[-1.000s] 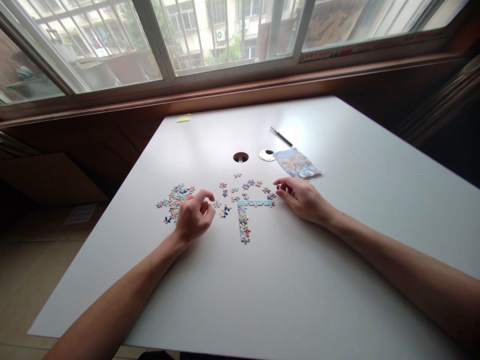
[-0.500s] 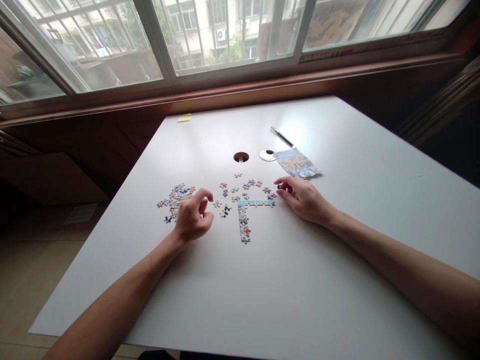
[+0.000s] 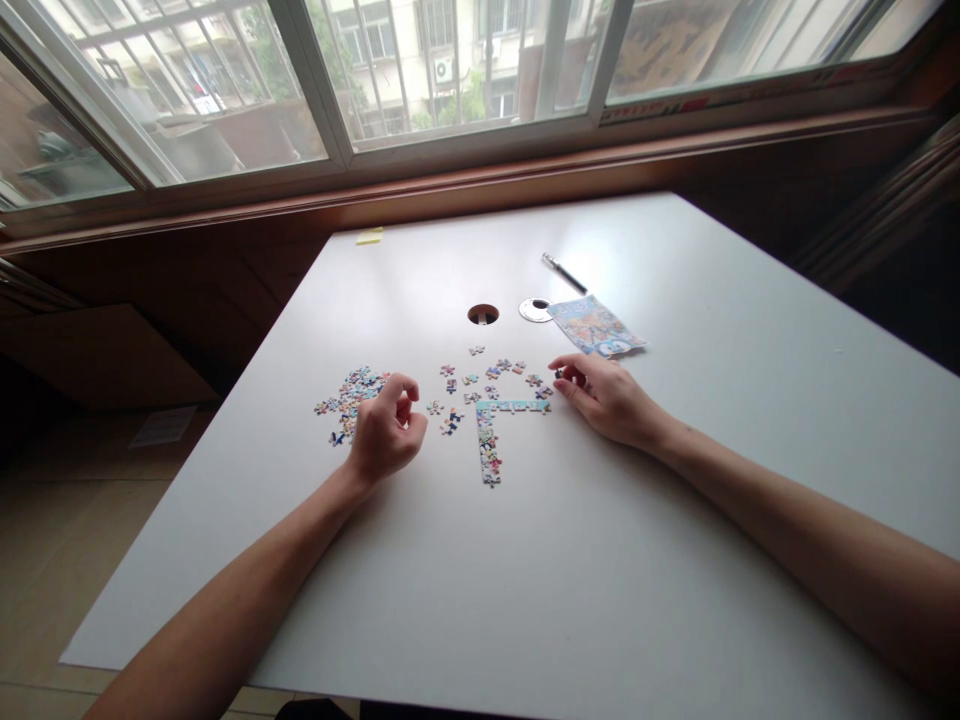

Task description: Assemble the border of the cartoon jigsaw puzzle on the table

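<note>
An L-shaped run of joined jigsaw pieces (image 3: 488, 445) lies on the white table, one arm reaching right and the other toward me. Loose puzzle pieces (image 3: 495, 370) are scattered just behind it. My left hand (image 3: 388, 425) rests beside the heap of pieces (image 3: 351, 392), hiding part of it. Its fingers curl loosely, with a gap between thumb and index finger and nothing visible in them. Right of the L's far arm, my right hand (image 3: 600, 393) pinches a small, dark-looking puzzle piece (image 3: 559, 374) between thumb and fingers.
A colourful printed picture sheet (image 3: 596, 325) lies beyond my right hand, near a pen (image 3: 564, 272). A round hole (image 3: 483, 315) and its cover ring (image 3: 535, 310) are further back. A yellow sticky note (image 3: 369, 236) sits at the far edge, below the window.
Almost nothing differs. Both hands keep their places and poses, and the pieces lie as before; the view has shifted very slightly.
</note>
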Action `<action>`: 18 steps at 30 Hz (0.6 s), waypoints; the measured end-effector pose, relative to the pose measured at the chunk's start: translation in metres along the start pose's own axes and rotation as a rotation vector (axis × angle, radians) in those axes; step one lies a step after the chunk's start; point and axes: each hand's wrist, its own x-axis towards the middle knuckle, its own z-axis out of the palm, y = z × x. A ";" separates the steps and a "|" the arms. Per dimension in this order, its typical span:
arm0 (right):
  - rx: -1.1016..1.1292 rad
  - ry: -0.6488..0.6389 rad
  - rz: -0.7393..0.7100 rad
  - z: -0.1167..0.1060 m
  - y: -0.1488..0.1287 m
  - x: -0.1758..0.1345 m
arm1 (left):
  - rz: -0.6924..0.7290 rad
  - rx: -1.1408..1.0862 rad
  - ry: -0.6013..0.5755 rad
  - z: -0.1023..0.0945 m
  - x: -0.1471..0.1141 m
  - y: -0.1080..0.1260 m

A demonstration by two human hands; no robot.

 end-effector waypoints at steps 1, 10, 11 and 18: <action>0.002 0.000 0.002 0.000 0.000 0.000 | 0.007 0.000 -0.007 0.000 0.000 0.000; -0.005 -0.023 0.022 -0.001 0.000 -0.001 | -0.004 -0.072 -0.033 -0.003 -0.001 0.001; -0.006 -0.023 0.019 -0.001 0.000 -0.001 | -0.016 -0.081 -0.033 -0.003 -0.001 0.001; -0.013 -0.014 0.015 -0.001 0.001 0.000 | -0.046 -0.092 -0.014 -0.001 -0.001 -0.001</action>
